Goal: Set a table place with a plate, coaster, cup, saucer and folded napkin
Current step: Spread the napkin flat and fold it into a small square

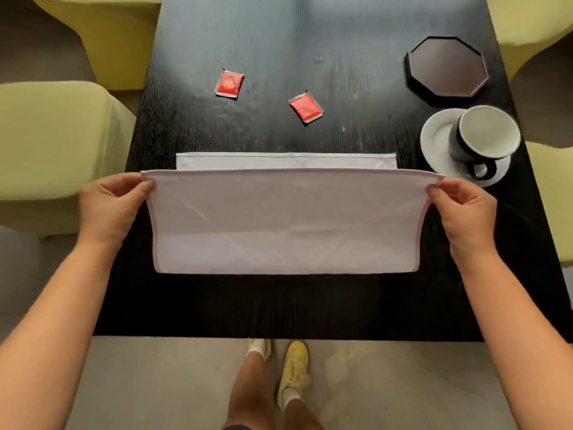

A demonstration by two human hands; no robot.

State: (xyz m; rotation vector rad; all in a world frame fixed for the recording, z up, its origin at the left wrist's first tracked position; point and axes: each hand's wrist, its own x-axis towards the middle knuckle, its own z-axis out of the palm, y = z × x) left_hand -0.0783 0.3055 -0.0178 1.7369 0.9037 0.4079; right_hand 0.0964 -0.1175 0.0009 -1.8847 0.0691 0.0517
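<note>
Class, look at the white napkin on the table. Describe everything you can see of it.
The napkin is plain white cloth with a thin hemmed edge and faint creases. It lies on the dark table, partly folded: the near layer is lifted and doubled toward the far strip, which stays flat. The left hand pinches one upper corner, the right hand the other. Nothing else touches it.

Soft indoor light from above leaves a pale sheen on the far half of the dark table (310, 41). Wide-angle bending curves the edges; slight overall softness.
</note>
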